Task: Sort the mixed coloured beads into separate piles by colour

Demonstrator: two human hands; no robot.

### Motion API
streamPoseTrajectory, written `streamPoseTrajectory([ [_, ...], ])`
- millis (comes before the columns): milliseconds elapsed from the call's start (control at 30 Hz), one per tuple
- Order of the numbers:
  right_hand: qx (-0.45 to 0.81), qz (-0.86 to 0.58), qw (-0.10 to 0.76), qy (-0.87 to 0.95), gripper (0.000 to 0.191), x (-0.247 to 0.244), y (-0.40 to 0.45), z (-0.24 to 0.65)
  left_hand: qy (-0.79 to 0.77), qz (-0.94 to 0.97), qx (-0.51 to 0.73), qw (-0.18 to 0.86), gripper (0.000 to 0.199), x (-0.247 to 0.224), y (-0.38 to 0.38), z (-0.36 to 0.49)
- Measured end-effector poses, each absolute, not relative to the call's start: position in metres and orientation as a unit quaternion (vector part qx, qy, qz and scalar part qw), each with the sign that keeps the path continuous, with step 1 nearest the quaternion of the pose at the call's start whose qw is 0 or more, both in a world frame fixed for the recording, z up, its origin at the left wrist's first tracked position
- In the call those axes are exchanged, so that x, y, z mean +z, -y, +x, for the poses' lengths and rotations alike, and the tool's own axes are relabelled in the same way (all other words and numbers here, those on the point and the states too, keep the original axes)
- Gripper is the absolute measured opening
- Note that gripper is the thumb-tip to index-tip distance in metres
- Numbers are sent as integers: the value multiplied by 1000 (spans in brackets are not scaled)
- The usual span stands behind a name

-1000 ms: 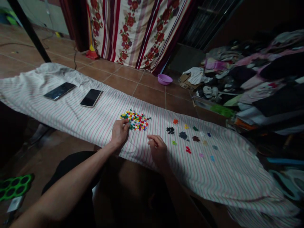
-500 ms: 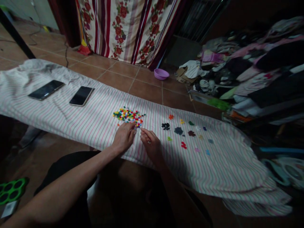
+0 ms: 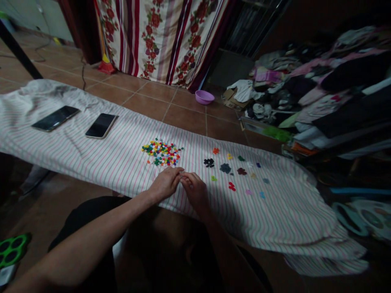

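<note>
Your left hand and right hand meet on the striped cloth, fingertips together just below the mixed bead heap at 11 o'clock; I cannot tell whether either grip is holding a bead. Most beads remain in that heap, while small single-colour clusters already lie apart around 3 o'clock.

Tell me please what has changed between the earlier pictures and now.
The left hand moved back off the pile of small colored pieces and toward the right hand; they now meet at the fingertips. The pile, the sorted pieces and the phones stayed in place.
</note>
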State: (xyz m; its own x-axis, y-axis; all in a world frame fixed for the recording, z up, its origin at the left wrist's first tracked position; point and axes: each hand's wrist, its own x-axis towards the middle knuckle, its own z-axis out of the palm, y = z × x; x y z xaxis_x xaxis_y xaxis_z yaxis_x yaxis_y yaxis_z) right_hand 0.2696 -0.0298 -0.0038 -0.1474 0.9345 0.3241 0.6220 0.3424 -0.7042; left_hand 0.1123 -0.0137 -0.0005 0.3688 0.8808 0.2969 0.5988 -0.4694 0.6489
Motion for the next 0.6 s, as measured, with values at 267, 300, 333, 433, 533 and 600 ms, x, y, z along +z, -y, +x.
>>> streamPoseTrajectory([
  [267,249,-574,397,671,17,-4,35,278,-494,780,364,120,26,5,10,106],
  [300,258,-583,402,657,17,-4,36,281,-507,766,380,109,26,6,8,104],
  [333,263,-591,409,644,17,-4,36,285,-518,753,392,99,25,7,7,101],
  [433,248,-599,442,619,19,-2,37,296,-558,720,407,71,24,10,2,89],
  [533,227,-597,474,606,21,1,40,309,-602,681,415,35,23,11,-3,74],
  [600,227,-600,492,588,23,1,42,318,-630,654,417,32,25,8,-6,65],
])
